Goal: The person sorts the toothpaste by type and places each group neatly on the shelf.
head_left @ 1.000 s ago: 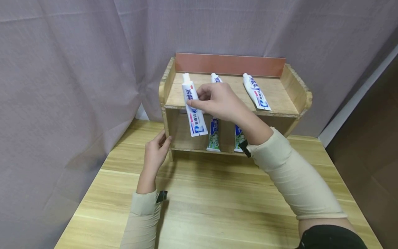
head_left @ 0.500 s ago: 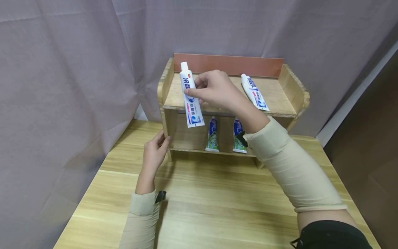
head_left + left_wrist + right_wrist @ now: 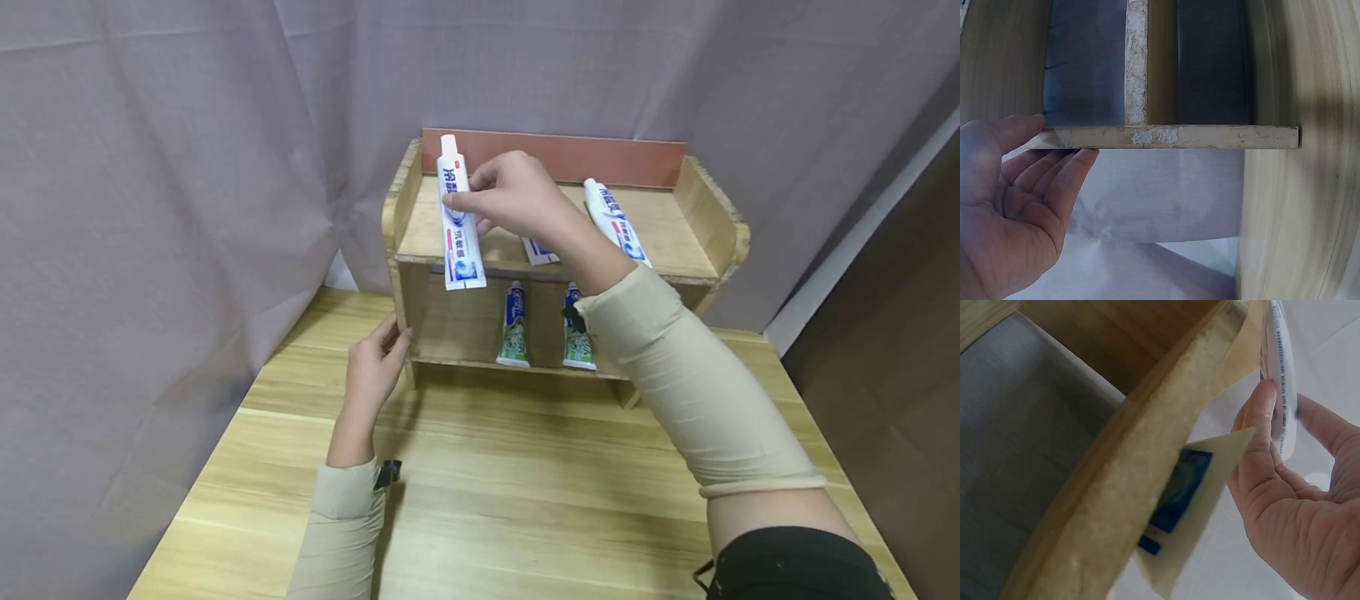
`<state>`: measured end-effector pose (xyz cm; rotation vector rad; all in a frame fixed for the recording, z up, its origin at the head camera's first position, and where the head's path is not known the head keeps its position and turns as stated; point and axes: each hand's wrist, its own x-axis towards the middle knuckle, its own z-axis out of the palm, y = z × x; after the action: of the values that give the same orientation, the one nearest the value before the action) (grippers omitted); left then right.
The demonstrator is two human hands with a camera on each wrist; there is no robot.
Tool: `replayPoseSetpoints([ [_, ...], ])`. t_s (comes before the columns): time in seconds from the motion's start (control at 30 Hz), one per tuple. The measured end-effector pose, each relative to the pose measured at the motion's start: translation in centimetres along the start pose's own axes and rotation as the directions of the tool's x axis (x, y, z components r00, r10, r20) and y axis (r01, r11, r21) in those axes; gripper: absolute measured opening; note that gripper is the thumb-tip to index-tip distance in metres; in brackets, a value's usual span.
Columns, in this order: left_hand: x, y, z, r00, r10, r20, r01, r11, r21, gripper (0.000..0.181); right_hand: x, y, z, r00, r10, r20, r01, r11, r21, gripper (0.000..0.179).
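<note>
My right hand point(image 3: 517, 196) pinches a white toothpaste tube point(image 3: 461, 242) with blue lettering, thumb on its front and fingers behind. Cap up, the tube overlaps the left part of the top shelf in the head view; edge-on, it appears in the right wrist view point(image 3: 1282, 381). A second white tube point(image 3: 542, 252) lies on that shelf, mostly hidden behind my right hand, and a third white tube point(image 3: 613, 218) lies to the right. My left hand point(image 3: 371, 362) grips the left side panel point(image 3: 1210, 137) of the wooden rack, thumb on one face and fingers on the other.
On the lower shelf lie two blue-and-green toothpaste tubes point(image 3: 514, 325), one partly covered by the right sleeve's cuff. A reddish-brown strip point(image 3: 570, 158) backs the top shelf. The rack stands on a wood-grain table point(image 3: 480, 500) before a grey curtain point(image 3: 187, 167).
My right hand has risen with the white tube, which now hangs higher and farther back over the top shelf. My left hand stays at the side panel.
</note>
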<state>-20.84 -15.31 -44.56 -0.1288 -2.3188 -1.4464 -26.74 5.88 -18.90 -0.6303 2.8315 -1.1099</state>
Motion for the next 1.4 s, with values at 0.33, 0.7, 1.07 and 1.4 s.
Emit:
replayPoseSetpoints([
  [0.33,-0.1,0.1,-0.1,1.0,0.011,-0.01,-0.011,1.0,-0.007,0.042,1.3,0.0,0.1,0.997,0.08,0.013,-0.08,0.997,0.005,0.043],
  [0.7,-0.1,0.0,-0.4,1.0,0.025,-0.018,-0.025,1.0,0.003,0.042,2.8,-0.2,0.2,0.988,0.151,-0.023,-0.152,0.987,-0.052,0.043],
  [1.07,-0.2,0.0,-0.3,1.0,0.024,-0.018,-0.024,1.0,-0.008,0.042,3.5,0.4,0.8,0.987,0.163,-0.015,-0.163,0.974,-0.158,0.039],
  [1.4,-0.4,0.1,-0.2,1.0,0.002,-0.014,-0.002,1.0,0.004,0.042,3.9,0.9,1.0,0.982,0.191,-0.018,-0.191,0.975,-0.114,0.037],
])
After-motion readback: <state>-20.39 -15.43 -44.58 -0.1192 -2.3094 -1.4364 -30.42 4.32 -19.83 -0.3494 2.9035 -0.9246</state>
